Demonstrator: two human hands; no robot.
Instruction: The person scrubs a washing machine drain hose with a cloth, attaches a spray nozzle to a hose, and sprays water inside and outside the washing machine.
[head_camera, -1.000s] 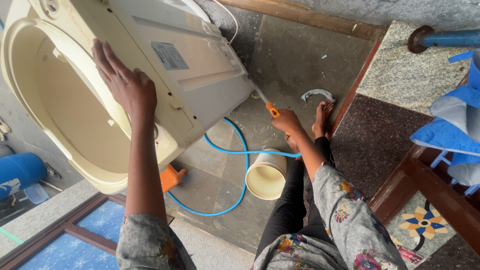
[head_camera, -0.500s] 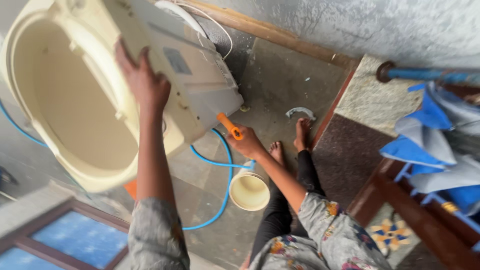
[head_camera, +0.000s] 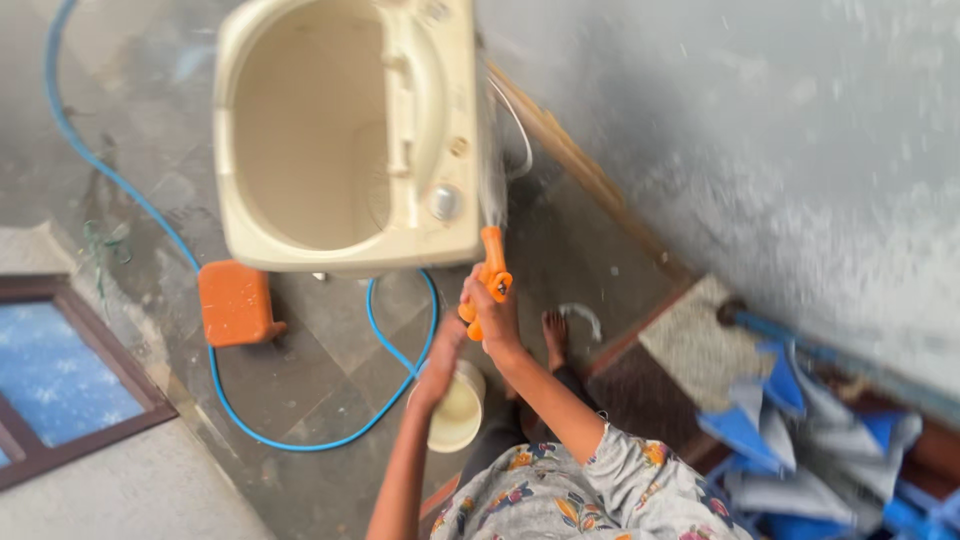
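Observation:
A cream washing machine (head_camera: 300, 240) with an open tub stands ahead on the wet stone floor. My right hand (head_camera: 490, 315) grips an orange spray nozzle (head_camera: 491, 268) that points at the machine's right side, with water spraying upward along it. My left hand (head_camera: 440, 355) reaches up just below the nozzle's lower end, touching or nearly touching it; its grip is blurred. A blue hose (head_camera: 215, 375) runs across the floor and loops below the machine.
An orange block (head_camera: 235, 302) lies left of the machine's base. A cream bucket (head_camera: 455, 415) stands by my bare foot (head_camera: 553, 335). A grey wall (head_camera: 750, 150) rises on the right, blue and grey cloth (head_camera: 800, 440) lies lower right, a framed blue panel (head_camera: 50, 370) lower left.
My left hand has left the machine's rim and dropped to the nozzle. The right hand has lifted the nozzle toward the machine's side, and the view has swung around.

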